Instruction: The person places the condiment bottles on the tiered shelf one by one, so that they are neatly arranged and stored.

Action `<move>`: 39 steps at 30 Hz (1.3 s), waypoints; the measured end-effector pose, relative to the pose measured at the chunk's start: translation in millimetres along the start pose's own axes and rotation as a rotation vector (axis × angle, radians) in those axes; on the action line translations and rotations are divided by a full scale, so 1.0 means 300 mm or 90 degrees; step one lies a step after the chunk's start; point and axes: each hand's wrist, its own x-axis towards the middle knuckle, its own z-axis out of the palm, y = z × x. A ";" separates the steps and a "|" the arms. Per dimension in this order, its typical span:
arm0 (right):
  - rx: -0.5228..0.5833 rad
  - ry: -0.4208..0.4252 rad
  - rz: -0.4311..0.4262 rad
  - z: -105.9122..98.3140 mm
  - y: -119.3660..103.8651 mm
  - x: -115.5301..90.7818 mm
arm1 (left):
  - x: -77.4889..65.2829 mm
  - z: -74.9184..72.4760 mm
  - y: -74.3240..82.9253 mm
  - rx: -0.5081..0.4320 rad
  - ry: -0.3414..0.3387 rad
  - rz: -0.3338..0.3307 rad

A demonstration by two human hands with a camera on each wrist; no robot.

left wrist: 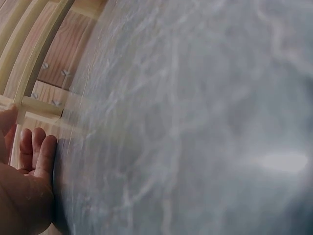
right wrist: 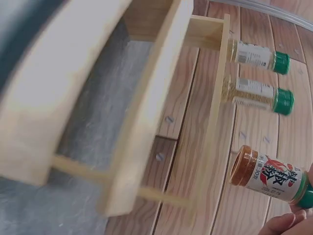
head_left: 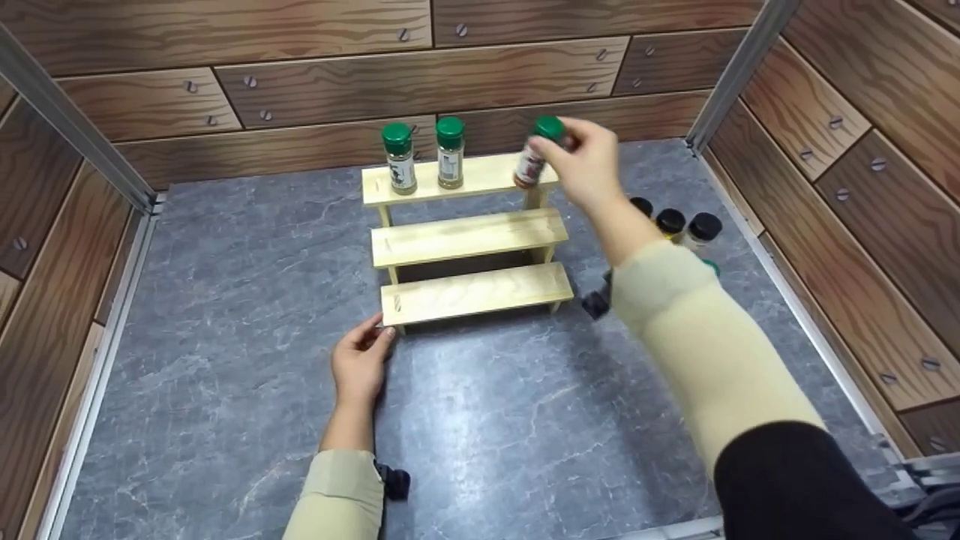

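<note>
Now, at the top centre of the head view, the right hand grasps the red-lettered jar near its green cap, over the right end of the wooden rack and its top step. And the right wrist view sharpens what the head view blurs: orange-brown contents, the jar tilted, its base just off the step. Upper right there, two pale-labelled jars stand on that step. Down at left of centre, the left hand pinches the rack's front corner; the left wrist view catches its other fingers extended.

Grey marbled surface underneath, plank-patterned walls around, metal rails along the edges. Black-capped jars sit right of the rack, near the pale sleeve. A gap separates the standing pair from the held jar; broad grey stretches lie left of and below the rack.
</note>
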 end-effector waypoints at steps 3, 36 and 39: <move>-0.028 -0.020 0.033 0.038 -0.023 0.042 | 0.000 0.019 -0.003 0.011 -0.013 0.011; -0.183 0.421 -0.092 -0.516 0.424 -0.316 | 0.008 -0.006 0.000 0.003 0.014 -0.007; -0.217 0.424 -0.004 -0.606 0.508 -0.395 | 0.003 0.002 0.007 -0.007 0.011 -0.011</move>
